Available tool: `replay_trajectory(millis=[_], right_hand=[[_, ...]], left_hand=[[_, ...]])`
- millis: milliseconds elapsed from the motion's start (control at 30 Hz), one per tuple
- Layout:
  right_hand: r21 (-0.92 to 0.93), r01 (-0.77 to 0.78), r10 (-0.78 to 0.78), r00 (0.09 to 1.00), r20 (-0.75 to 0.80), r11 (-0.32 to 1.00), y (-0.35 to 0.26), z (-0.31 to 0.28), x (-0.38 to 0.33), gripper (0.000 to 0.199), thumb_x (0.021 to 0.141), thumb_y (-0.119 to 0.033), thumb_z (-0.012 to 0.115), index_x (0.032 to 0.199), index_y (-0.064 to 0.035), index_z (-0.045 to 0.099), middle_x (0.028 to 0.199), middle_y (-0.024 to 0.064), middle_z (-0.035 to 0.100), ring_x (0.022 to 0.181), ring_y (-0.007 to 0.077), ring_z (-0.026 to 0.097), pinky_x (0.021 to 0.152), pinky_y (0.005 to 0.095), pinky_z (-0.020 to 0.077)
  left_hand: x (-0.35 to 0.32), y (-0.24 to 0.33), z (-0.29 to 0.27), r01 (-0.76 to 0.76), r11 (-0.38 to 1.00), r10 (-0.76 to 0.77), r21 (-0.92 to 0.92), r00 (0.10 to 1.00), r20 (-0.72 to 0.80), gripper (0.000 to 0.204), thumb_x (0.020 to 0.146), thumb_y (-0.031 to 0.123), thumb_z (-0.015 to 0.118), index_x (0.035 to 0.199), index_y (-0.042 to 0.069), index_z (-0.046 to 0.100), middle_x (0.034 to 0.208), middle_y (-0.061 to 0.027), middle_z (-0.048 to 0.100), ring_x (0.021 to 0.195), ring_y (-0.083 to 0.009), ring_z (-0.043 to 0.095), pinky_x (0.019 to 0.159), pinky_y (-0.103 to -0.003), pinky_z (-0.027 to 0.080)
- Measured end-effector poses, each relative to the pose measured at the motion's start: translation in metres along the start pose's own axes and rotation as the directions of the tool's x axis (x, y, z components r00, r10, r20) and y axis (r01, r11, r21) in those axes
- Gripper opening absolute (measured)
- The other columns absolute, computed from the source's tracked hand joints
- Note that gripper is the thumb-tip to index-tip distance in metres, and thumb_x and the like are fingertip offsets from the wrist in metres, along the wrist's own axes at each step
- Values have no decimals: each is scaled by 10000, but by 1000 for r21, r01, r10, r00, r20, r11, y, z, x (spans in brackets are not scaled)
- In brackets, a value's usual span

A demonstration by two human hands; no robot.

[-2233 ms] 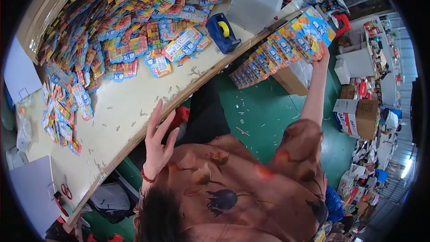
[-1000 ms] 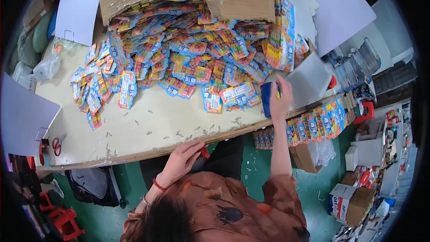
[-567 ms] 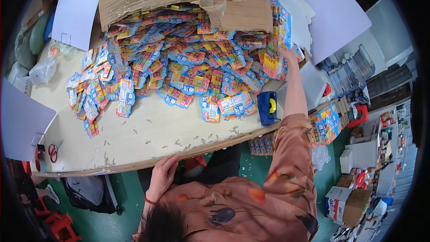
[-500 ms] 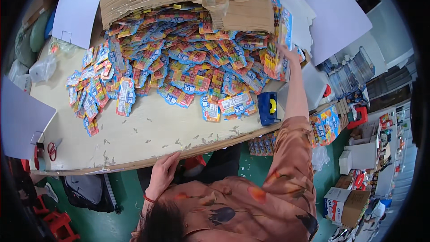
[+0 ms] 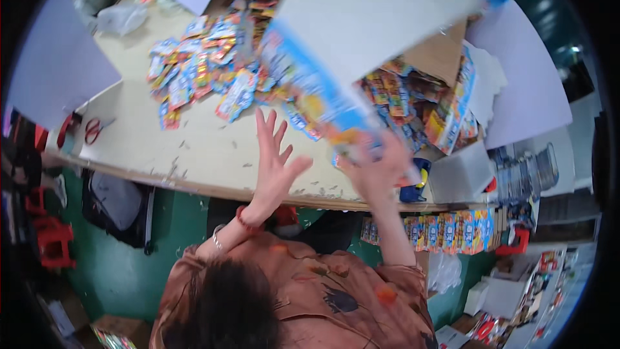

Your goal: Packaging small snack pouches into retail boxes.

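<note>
Overhead, the person's right hand (image 5: pixel 381 168) grips the lower corner of a large flat white cardboard sheet with a blue printed edge (image 5: pixel 361 32), holding it tilted above the beige table (image 5: pixel 194 148). Just left of that hand, the left hand (image 5: pixel 274 161) is raised, fingers spread wide, holding nothing. Beyond both hands lies a heap of colourful small packets (image 5: pixel 206 71); a blue tape dispenser (image 5: pixel 416 184) sits just right of the gripping hand.
</note>
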State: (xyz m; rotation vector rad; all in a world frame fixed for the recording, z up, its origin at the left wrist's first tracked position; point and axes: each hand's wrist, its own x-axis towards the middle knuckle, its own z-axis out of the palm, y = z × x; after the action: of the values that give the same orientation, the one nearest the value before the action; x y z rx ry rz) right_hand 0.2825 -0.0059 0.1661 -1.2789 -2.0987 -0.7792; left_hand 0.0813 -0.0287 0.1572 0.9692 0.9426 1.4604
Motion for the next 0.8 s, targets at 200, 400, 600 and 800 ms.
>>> replay_trajectory(millis=[200, 400, 600, 800], right_hand=[[-31, 367, -366, 929, 48, 930, -86, 49, -39, 571, 864, -175, 549, 1413, -245, 408, 1233, 134, 466, 1138, 224, 466, 946, 358, 383], [615, -662, 59, 699, 712, 429, -103, 58, -13, 651, 864, -319, 624, 1392, -60, 347, 1131, 223, 549, 1051, 391, 538, 903, 444, 425], [592, -601, -325, 500, 803, 537, -81, 137, 22, 499, 868, -447, 595, 996, 35, 605, 786, 138, 613, 700, 204, 560, 670, 341, 448], [586, -432, -265, 602, 753, 686, -96, 141, 32, 322, 832, -306, 606, 929, 2, 607, 862, 142, 634, 793, 282, 611, 649, 386, 464]], left_hand=[[31, -32, -42, 258, 939, -322, -227, 892, -318, 1153, 778, 255, 775, 1457, 12, -124, 1196, -145, 473, 977, -181, 562, 752, -291, 494], [24, -84, -111, 216, 948, -60, 232, 841, -538, 1169, 698, 412, 798, 1468, -34, 40, 1399, -257, 256, 1277, -348, 305, 1034, -417, 349], [14, -102, -129, 180, 984, -167, -3, 904, -393, 1053, 715, 236, 715, 1481, -23, 40, 1474, -245, 139, 1370, -360, 187, 1094, -411, 284], [-13, -50, -130, -161, 295, 481, 942, 877, -1, 684, 689, 112, 646, 1310, 11, 377, 1371, -210, 335, 1324, -356, 307, 1116, -433, 205]])
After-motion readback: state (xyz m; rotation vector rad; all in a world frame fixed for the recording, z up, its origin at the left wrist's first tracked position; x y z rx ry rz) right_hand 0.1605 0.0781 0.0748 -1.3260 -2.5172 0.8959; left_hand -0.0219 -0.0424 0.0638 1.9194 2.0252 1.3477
